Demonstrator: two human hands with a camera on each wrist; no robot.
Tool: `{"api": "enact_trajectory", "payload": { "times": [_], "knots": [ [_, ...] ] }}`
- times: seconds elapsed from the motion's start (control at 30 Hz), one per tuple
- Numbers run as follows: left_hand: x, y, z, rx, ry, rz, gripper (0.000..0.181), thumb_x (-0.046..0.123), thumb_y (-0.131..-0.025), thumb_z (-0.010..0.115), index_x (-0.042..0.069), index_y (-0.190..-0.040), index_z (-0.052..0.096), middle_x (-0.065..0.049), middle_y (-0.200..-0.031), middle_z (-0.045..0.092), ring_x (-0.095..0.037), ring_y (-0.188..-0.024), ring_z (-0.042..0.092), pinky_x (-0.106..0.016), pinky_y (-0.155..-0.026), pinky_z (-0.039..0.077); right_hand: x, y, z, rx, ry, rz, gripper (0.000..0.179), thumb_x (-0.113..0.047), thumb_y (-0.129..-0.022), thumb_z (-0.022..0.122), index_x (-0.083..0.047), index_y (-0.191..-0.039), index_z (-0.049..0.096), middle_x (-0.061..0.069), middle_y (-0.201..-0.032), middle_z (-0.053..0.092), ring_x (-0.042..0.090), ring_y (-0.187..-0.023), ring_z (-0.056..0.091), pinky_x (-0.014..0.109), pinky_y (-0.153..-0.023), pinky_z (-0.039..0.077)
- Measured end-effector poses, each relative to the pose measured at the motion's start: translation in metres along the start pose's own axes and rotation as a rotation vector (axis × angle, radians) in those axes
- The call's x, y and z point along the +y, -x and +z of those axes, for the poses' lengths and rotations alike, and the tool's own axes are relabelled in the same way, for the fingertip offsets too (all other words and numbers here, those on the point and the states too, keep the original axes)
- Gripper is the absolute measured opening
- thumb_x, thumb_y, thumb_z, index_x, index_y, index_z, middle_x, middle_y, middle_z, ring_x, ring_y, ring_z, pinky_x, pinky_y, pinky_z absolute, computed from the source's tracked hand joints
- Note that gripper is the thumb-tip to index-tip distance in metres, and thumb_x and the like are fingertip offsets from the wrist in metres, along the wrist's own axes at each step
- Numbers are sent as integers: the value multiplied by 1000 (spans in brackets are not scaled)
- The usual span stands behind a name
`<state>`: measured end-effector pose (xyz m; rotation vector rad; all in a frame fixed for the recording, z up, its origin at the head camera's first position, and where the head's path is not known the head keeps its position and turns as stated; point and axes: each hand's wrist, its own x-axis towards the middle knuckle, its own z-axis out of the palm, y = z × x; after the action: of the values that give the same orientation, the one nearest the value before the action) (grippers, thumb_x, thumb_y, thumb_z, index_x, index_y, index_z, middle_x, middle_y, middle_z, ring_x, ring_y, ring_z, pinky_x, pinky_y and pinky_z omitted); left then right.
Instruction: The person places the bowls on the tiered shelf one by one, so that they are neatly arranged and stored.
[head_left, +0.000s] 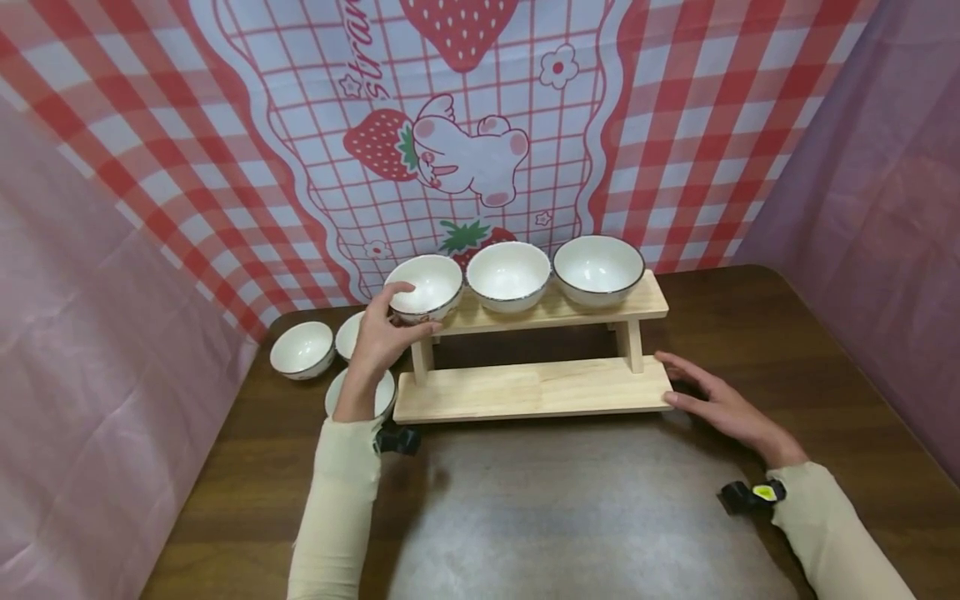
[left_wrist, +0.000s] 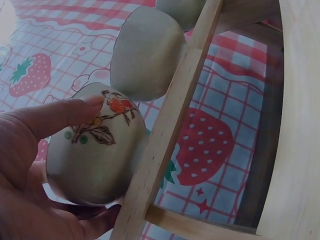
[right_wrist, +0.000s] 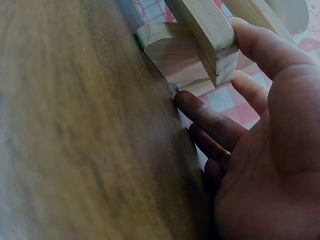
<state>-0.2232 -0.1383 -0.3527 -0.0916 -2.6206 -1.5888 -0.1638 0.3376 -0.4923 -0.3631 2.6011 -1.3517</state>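
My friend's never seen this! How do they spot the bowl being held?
Find the two-tier wooden stand on the brown table. Along its top shelf is a row of three white bowls. Pick the leftmost bowl, the only one the left hand grips.

The stand [head_left: 525,390] is displaying matt, grained wood. At its 12 o'clock, bowls [head_left: 508,279] are showing smooth, glossy surfaces resembling glazed ceramic; further bowls [head_left: 302,348] at 9 o'clock are exhibiting the same finish. The table [head_left: 225,508] is presenting smooth wood grain and reflecting light toward 6 o'clock. Printed cloth [head_left: 690,125] is hanging at 12 o'clock; creased, faintly lustrous pink cloth [head_left: 97,350] is hanging at 9 and 3 o'clock. The sleeves [head_left: 333,508] are showing matt cloth.
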Motion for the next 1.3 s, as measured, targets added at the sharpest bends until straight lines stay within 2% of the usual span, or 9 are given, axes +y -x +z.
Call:
{"api": "enact_trajectory", "payload": {
  "times": [0.23, 0.37, 0.5, 0.63, 0.8, 0.87, 0.93, 1.13, 1.3],
  "knots": [
    [-3, 7, -12, -22, 52, 3, 76, 15, -80, 83, 13, -145, 45, -20, -139, 51, -32, -119, 57, -36, -93, 53, -2, 1, 0, 2, 4, 1, 65, -29, -103, 56, -19, -159, 25, 22, -158, 33, 35, -135, 38, 66, -99, 39],
    [-6, 12, -19, 11, 55, 48, 74, 15, -82, 81, 12, -146, 44, -19, -142, 50, -33, -131, 49, -51, -111, 43, -3, 2, 0, 11, 6, -2, 64, -29, -103, 56, -21, -159, 26, 19, -157, 35, 8, -128, 39, 63, -99, 40],
    [-9, 17, -26, 37, 73, 80, 75, 11, -83, 80, 8, -148, 42, -18, -150, 45, -34, -136, 44, -51, -115, 39, -3, 2, 0, 11, 6, -4, 64, -30, -103, 56, -22, -159, 27, 19, -157, 36, -11, -118, 32, 61, -98, 40],
    [-11, 21, -33, 65, 68, 79, 74, 9, -85, 78, 5, -149, 41, -18, -153, 42, -36, -138, 42, -50, -116, 37, -3, 2, 0, 10, 9, -1, 64, -30, -103, 56, -20, -159, 26, 20, -156, 36, -5, -121, 35, 59, -98, 40],
    [-14, 26, -43, 91, 57, 56, 74, 7, -85, 77, 5, -149, 40, -18, -153, 42, -36, -139, 41, -47, -118, 37, -4, 1, 0, 2, 1, 3, 65, -29, -103, 55, -18, -159, 25, 22, -157, 34, 32, -133, 38, 64, -98, 39],
    [-17, 28, -46, 98, 61, 53, 74, 6, -85, 77, 5, -149, 40, -18, -152, 43, -35, -139, 41, -47, -118, 36, -4, 1, 0, -1, -1, 3, 65, -29, -103, 55, -18, -159, 25, 23, -157, 34, 38, -133, 36, 66, -98, 38],
    [-20, 30, -50, 102, 58, 49, 73, 6, -85, 77, 5, -148, 41, -18, -152, 43, -35, -139, 40, -47, -118, 35, -4, 1, 0, -1, 1, 4, 65, -29, -103, 55, -19, -159, 25, 22, -157, 34, 34, -133, 38, 66, -98, 38],
    [-29, 39, -63, 120, 33, 5, 72, 9, -84, 78, 5, -147, 42, -18, -152, 42, -33, -138, 42, -48, -120, 33, -4, 1, 0, 6, 0, 0, 64, -30, -103, 56, -20, -159, 26, 21, -157, 35, -6, -121, 34, 64, -99, 39],
    [-39, 46, -73, 124, -8, -40, 74, 13, -85, 79, 7, -148, 41, -16, -155, 40, -34, -141, 41, -48, -120, 34, -3, 2, 0, 6, -2, -1, 64, -29, -103, 56, -20, -159, 26, 20, -156, 36, -10, -119, 32, 62, -99, 40]
  ]
}}
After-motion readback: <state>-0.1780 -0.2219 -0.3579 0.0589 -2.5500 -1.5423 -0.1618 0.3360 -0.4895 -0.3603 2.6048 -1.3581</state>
